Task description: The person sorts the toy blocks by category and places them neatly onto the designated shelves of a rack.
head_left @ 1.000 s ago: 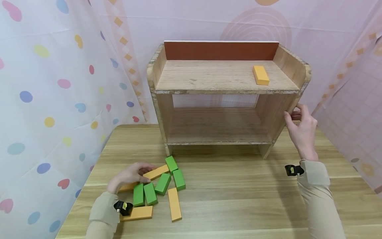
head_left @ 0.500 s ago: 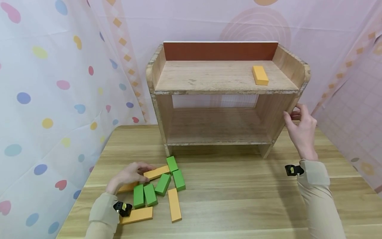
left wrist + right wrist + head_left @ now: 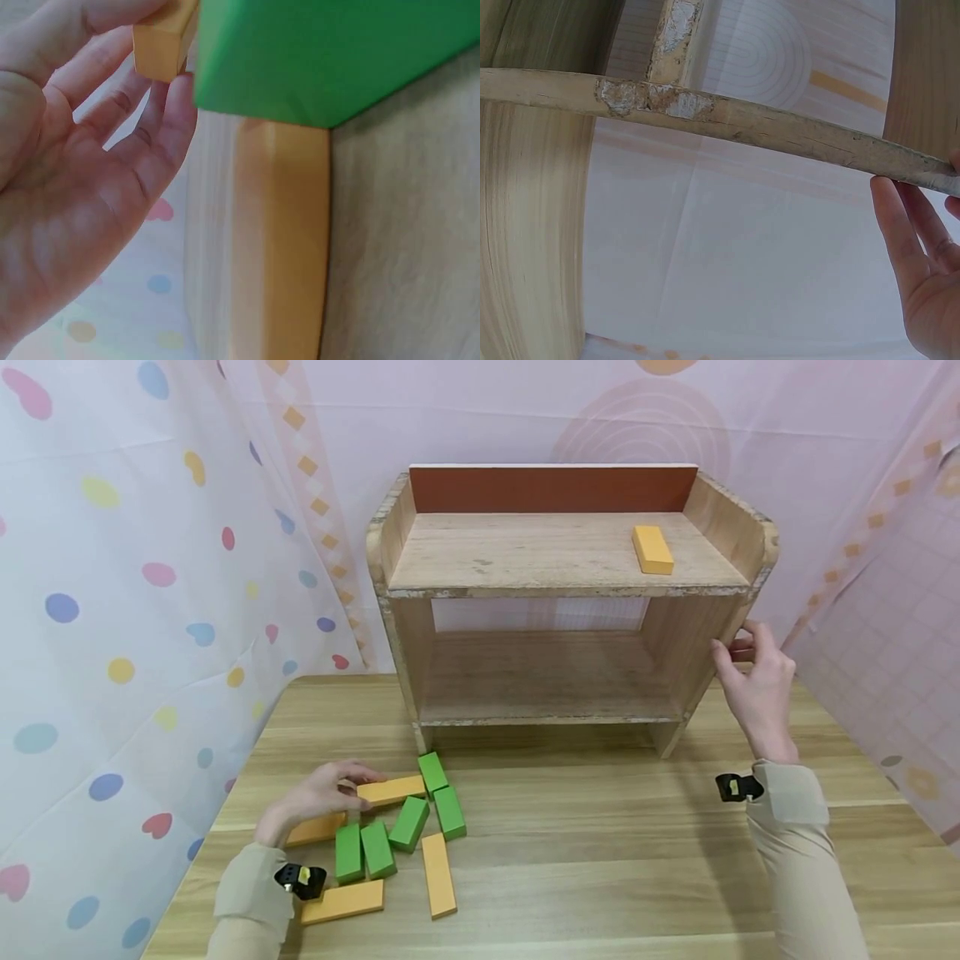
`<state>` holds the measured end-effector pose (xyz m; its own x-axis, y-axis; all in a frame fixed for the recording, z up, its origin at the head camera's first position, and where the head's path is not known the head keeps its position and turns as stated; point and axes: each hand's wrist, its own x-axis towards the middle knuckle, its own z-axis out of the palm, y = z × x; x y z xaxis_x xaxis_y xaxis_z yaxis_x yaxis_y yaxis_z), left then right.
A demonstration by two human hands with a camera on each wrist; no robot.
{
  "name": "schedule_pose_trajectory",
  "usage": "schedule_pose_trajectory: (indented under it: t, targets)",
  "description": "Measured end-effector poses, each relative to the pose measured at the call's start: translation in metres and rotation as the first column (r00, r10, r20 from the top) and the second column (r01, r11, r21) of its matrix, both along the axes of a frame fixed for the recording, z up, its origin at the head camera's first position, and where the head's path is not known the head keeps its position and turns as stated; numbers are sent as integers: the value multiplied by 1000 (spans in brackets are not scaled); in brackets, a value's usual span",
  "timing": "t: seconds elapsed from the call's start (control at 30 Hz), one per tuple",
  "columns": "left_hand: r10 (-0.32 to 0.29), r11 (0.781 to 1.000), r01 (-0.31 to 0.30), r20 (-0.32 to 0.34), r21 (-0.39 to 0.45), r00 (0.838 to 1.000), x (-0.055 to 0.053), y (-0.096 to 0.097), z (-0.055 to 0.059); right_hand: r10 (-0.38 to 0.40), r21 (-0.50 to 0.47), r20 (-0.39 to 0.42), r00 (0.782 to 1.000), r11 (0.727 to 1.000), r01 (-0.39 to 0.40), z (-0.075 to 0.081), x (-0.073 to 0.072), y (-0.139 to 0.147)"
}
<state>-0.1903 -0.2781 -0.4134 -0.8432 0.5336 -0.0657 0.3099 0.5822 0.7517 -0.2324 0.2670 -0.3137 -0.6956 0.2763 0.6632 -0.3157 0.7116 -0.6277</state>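
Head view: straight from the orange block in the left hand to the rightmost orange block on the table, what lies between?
One green block, lying aslant. The head view shows it between the held orange block and the rightmost one.

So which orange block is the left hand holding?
The orange block beside the rearmost green block: the left hand holds its left end; the other orange blocks are not held.

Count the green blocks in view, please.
5 green blocks: one by the shelf's left leg, one just nearer, one left of that, two farther left, side by side. The left hand may hide more.
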Motion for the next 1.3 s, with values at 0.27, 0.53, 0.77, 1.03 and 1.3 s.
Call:
schedule_pose_trajectory:
  t: [0.27,0.53,0.77,1.03,1.3]
  targets:
    - [39,998,-39,-6,40,999,-2,-9,2,5,-5,0,1000,1000,-5,1,0,-1]
    - [33,992,-28,-38,127,999,-5,-3,10,9,-2,0,1000,1000,-9,2,0,-1]
    - [28,986,-8,-119,165,992,-10,19,26,11,-4,0,1000,1000,-11,2,1,0]
    - [54,961,-2,-181,276,982,-15,51,49,12,5,-2,1000,1000,-12,1,0,0]
    - [80,948,8,-265,317,961,-19,81,76,7,8,-2,1000,1000,-7,1,1,0]
